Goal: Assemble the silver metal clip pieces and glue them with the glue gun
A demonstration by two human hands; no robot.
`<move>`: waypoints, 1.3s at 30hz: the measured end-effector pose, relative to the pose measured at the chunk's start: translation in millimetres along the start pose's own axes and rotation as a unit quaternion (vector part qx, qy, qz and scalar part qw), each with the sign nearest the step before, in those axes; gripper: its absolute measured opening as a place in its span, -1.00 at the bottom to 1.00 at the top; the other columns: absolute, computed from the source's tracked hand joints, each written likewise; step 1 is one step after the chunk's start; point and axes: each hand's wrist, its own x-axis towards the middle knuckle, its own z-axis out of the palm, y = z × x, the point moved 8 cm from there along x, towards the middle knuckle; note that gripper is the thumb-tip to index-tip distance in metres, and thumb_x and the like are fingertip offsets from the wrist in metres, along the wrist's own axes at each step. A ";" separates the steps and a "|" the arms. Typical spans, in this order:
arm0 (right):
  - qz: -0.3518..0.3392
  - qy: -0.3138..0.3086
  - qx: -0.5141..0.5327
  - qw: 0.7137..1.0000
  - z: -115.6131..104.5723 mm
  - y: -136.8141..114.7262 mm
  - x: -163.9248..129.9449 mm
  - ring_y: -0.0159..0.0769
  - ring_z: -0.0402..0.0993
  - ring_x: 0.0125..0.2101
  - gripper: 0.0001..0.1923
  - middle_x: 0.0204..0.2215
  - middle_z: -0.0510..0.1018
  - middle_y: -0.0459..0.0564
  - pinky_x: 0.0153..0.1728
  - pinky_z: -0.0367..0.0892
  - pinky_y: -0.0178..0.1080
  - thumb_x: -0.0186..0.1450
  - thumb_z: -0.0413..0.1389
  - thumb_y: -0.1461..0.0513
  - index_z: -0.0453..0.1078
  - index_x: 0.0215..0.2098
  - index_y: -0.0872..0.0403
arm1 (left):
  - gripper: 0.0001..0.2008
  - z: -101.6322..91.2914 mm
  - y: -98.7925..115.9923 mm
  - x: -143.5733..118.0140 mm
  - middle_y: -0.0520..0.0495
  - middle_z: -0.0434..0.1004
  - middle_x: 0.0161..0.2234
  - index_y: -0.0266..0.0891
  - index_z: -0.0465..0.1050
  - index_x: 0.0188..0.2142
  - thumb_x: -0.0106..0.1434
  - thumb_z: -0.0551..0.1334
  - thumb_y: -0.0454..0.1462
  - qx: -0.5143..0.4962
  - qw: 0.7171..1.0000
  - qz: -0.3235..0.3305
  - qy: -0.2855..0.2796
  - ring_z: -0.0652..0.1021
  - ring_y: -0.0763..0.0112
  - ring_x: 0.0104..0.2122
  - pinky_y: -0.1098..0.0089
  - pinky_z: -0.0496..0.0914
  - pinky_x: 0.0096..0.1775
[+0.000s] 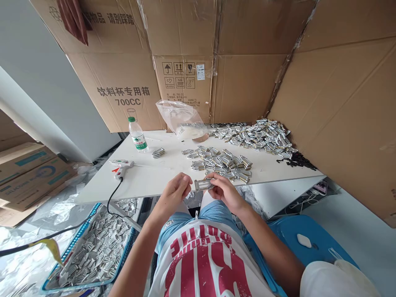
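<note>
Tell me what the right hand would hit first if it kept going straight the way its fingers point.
The right hand points left, across the metal buckle it pinches. Straight on, it would likely meet the left hand, which is at the buckle's other end, though depth is hard to judge.

Bright, even daylight, soft faint shadows, sharp centre, strong wide-angle bending at the edges, no glare

A metal buckle (202, 184) sits between the left hand (173, 192) and right hand (223, 190), just before the table (145, 181) edge. On the table, a glue gun (121, 167) lies left, a water bottle (137, 135) behind it, buckle piles (247, 142) right. A tray of buckles (93, 247) lies below left.
</note>
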 end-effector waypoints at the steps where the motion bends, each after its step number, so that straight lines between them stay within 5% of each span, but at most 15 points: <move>1: 0.000 -0.002 -0.004 1.000 0.4 -0.9 -0.6 -0.39 0.08 -0.59 -0.72 -0.63 0.39 -0.21 -0.52 -0.09 -0.27 0.38 0.17 0.01 0.43 -0.13 0.02 | -0.45 -0.1 -1.9 0.9 0.17 0.11 -0.52 -0.17 0.39 -0.17 0.46 0.14 0.27 -0.002 1.000 -0.002 0.000 0.09 0.46 -0.54 0.42 -0.01 -0.48; 5: 0.003 -0.012 -0.027 1.000 3.6 -4.5 -4.0 -0.38 0.13 -0.58 -0.71 -0.60 0.42 -0.19 -0.50 -0.04 -0.27 0.41 0.16 -0.01 0.43 -0.11 0.02 | -0.45 -1.4 -6.2 1.1 0.21 0.02 -0.54 -0.18 0.39 -0.16 0.45 0.17 0.27 0.016 1.000 -0.010 0.007 0.07 0.46 -0.54 0.43 0.04 -0.48; 10: -0.022 -0.033 -0.079 0.996 8.5 -11.5 -8.6 -0.37 0.17 -0.56 -0.70 -0.56 0.46 -0.17 -0.49 0.04 -0.27 0.47 0.14 -0.04 0.43 -0.09 0.01 | -0.52 2.3 -4.1 -2.1 0.12 0.27 -0.49 -0.17 0.44 -0.17 0.45 0.22 0.20 0.073 0.997 -0.004 -0.009 0.26 0.43 -0.50 0.40 0.18 -0.42; 18: -0.062 -0.066 -0.202 0.975 9.7 -18.4 -14.9 -0.29 0.45 -0.41 -0.63 -0.37 0.49 -0.12 -0.34 0.34 -0.23 0.58 0.10 -0.09 0.48 0.10 -0.04 | -0.63 7.2 -6.2 -6.3 0.13 0.20 -0.58 -0.17 0.58 -0.30 0.35 0.31 0.07 0.171 0.984 -0.019 -0.036 0.21 0.44 -0.54 0.39 0.09 -0.45; 24: -0.231 -0.067 -0.358 0.902 16.1 -53.7 -24.7 -0.06 0.53 0.11 -0.80 0.11 0.60 0.10 0.14 0.42 0.01 0.55 0.22 0.04 0.53 0.04 -0.08 | -0.67 6.1 -2.6 -5.1 0.03 0.47 -0.45 -0.19 0.58 -0.33 0.36 0.27 0.00 0.165 0.986 -0.009 -0.036 0.39 0.37 -0.42 0.39 0.26 -0.35; 27: -0.267 -0.108 -0.394 0.872 22.6 -54.6 -26.6 -0.01 0.57 0.14 -0.84 0.09 0.67 0.06 0.31 0.28 0.18 0.50 0.30 0.08 0.57 0.01 -0.10 | -0.69 5.9 -1.8 -4.6 0.01 0.52 -0.41 -0.20 0.57 -0.34 0.36 0.25 -0.03 0.154 0.987 -0.004 -0.042 0.43 0.34 -0.37 0.37 0.31 -0.29; 31: -0.303 -0.117 -0.406 0.854 20.4 -58.9 -28.6 0.01 0.60 0.07 -0.86 0.00 0.73 0.05 0.25 0.34 0.19 0.49 0.33 0.08 0.63 -0.02 -0.10 | -0.66 8.1 -5.9 -4.5 0.03 0.47 -0.41 -0.20 0.56 -0.31 0.41 0.24 -0.01 0.149 0.987 -0.011 -0.057 0.40 0.36 -0.37 0.37 0.27 -0.29; 35: -0.322 -0.062 -0.434 0.839 -14.6 -74.1 -26.3 0.00 0.60 0.05 -0.85 0.01 0.73 0.04 0.18 0.41 0.14 0.49 0.32 0.07 0.65 -0.01 -0.11 | -0.55 5.8 -9.1 -3.9 0.11 0.28 -0.48 -0.21 0.53 -0.22 0.45 0.23 0.13 0.145 0.988 -0.023 -0.044 0.29 0.40 -0.44 0.37 0.17 -0.34; 39: -0.344 0.161 -0.503 0.776 -100.4 -91.8 -14.5 0.03 0.60 0.01 -0.79 -0.08 0.73 0.07 0.11 0.43 0.10 0.50 0.27 0.01 0.63 -0.09 -0.07 | -0.52 1.3 -8.0 -2.7 0.14 0.14 -0.50 -0.20 0.48 -0.20 0.46 0.23 0.17 0.121 0.992 -0.008 -0.040 0.22 0.42 -0.48 0.37 0.09 -0.39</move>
